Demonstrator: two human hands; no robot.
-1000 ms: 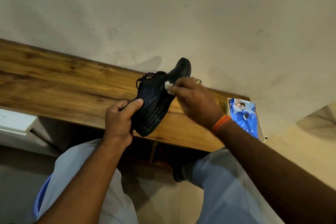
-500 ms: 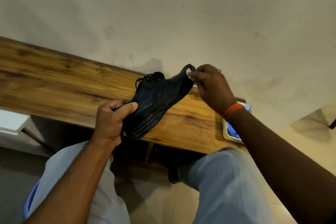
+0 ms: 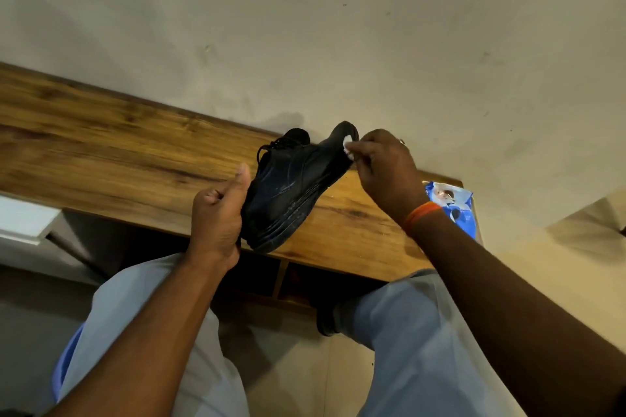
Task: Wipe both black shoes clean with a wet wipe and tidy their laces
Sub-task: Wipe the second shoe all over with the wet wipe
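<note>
Your left hand (image 3: 218,213) grips the heel of the black shoe (image 3: 291,183), held tilted above the desk (image 3: 101,159). Your right hand (image 3: 386,169) pinches a white wipe (image 3: 348,147) against its toe. A blue wipe pack (image 3: 454,206) lies at the desk's right end.

one head view, looking forward and down, close over the worktop (image 3: 101,159); wall at 12 o'clock.

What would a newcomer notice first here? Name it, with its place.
The black shoe, held tilted above the wooden shelf at centre. The left hand grips its heel; the right hand presses a white wipe to its toe. A blue wipes pack lies at the shelf's right end.
</note>
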